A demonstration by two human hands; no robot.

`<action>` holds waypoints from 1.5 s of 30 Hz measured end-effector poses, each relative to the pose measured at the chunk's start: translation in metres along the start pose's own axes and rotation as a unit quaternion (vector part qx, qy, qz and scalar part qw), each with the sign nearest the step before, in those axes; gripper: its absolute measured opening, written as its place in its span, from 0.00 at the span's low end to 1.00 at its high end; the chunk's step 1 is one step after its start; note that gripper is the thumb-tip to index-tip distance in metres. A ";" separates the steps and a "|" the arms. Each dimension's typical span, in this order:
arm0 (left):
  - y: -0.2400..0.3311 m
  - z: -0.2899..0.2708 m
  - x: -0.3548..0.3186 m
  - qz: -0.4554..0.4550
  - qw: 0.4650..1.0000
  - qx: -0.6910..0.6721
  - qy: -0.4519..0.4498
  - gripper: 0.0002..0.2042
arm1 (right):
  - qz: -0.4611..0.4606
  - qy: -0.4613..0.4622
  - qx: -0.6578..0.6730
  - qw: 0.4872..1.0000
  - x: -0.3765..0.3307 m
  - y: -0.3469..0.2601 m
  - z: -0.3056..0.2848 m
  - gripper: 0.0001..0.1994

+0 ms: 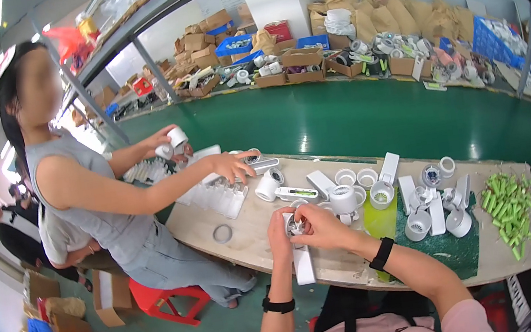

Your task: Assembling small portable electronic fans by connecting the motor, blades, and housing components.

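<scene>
Both hands are closed around a white plastic housing (304, 267), a round head with a flat handle that points down past the table's front edge. My left hand (279, 233) grips the head from the left. My right hand (326, 224) presses its fingertips at the head's opening, where small inner parts show; their detail is too small to tell. Just beyond my hands lie a white handle piece with a green strip (297, 193) and a white round housing (343, 198). More white housings (418, 224) with handles rest to the right, some on a dark green mat.
A pile of bright green pieces (509, 206) covers the table's right end. At left, a co-worker (98, 170) holds a white part and reaches over the table near a clear tray (219, 197). A grey ring (222, 233) lies nearby. A green surface (354, 115) stretches behind, with boxes beyond.
</scene>
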State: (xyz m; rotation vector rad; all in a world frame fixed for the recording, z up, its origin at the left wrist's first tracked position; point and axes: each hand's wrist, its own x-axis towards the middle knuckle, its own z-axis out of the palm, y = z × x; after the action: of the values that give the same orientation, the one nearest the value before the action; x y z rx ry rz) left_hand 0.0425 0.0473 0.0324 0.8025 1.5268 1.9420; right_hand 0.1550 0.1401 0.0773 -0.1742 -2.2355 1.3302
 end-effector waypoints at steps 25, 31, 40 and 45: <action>-0.010 -0.006 0.029 0.145 0.987 0.003 0.062 0.09 | 0.090 0.057 0.043 0.993 0.029 0.022 0.020 0.16; -0.003 -0.004 0.032 0.150 0.985 0.020 0.080 0.08 | 0.101 0.085 -0.024 0.991 0.031 -0.001 0.020 0.16; 0.001 0.009 0.029 0.164 0.981 0.041 0.090 0.09 | 0.262 -0.026 -0.024 0.964 0.036 -0.014 0.001 0.19; -0.005 -0.001 0.031 0.148 0.985 0.014 0.089 0.09 | 0.166 0.067 -0.041 0.983 0.034 0.006 0.031 0.23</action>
State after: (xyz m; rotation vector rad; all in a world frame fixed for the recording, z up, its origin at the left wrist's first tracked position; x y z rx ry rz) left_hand 0.0207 0.0699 0.0314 0.9327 1.6160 2.2644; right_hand 0.1093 0.1320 0.0733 -0.6712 -2.2138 1.3455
